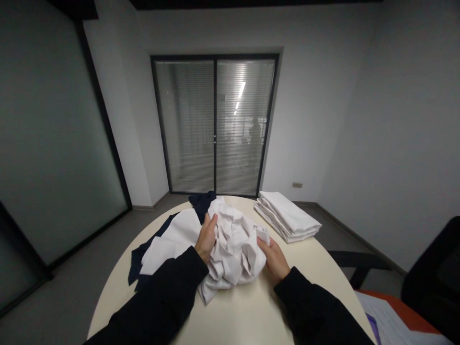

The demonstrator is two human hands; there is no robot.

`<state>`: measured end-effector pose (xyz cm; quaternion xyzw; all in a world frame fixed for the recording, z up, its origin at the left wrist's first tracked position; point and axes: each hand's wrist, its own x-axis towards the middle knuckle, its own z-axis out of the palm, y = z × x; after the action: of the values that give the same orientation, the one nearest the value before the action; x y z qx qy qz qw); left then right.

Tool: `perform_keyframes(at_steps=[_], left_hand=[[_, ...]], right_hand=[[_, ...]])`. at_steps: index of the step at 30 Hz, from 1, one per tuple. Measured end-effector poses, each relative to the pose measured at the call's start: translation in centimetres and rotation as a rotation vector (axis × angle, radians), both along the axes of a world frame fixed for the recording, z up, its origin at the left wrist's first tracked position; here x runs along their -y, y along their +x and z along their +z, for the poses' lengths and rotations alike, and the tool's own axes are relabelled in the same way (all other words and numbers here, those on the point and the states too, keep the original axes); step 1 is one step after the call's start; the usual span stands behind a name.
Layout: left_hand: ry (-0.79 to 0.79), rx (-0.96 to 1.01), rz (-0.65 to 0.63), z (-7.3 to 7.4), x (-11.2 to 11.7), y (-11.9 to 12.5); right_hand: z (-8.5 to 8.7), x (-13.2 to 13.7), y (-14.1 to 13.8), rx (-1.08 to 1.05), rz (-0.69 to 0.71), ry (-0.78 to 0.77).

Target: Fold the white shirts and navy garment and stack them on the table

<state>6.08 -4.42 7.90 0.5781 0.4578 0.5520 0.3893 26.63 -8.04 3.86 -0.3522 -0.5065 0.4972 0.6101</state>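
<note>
A crumpled white garment is bunched up in front of me over the round table, with its exact kind hard to make out among the folds. My left hand grips its left side, thumb on top. At its right edge, my right hand pinches a fold between thumb and fingers. Left of the bundle lies another white cloth, spread partly over dark navy cloth. More navy cloth shows behind, near the far table edge.
A neatly folded white stack of cloth rests at the table's far right. Beyond the right edge are a black chair and papers with a red-orange item. A glazed double door with blinds stands ahead.
</note>
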Motion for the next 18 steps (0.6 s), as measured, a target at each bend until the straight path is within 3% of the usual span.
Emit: perform_keyframes(at_steps=[3, 6, 9, 12, 15, 18], left_hand=[[0.058, 0.298, -0.115, 2.0, -1.0, -1.3], [0.105, 0.446, -0.125, 4.3, -2.6, -2.9], [0.084, 0.473, -0.21, 4.6, -4.1, -4.4], [-0.122, 0.325, -0.298, 2.3, -5.0, -5.5], [-0.406, 0.049, -0.255, -1.3, -5.1, -6.0], [-0.425, -0.065, -0.236, -3.7, -4.7, -5.9]], right_hand=[[0.9, -0.3, 1.6, -0.058, -0.172, -0.008], [1.4, -0.6, 3.6, -0.041, -0.362, -0.023], [1.3, -1.1, 5.6, 0.008, -0.338, 0.032], [0.8, -1.7, 7.3, 0.117, -0.244, 0.044], [0.1, -2.4, 8.1, 0.247, -0.18, -0.003], [-0.4, -2.9, 8.1, 0.292, -0.128, -0.052]])
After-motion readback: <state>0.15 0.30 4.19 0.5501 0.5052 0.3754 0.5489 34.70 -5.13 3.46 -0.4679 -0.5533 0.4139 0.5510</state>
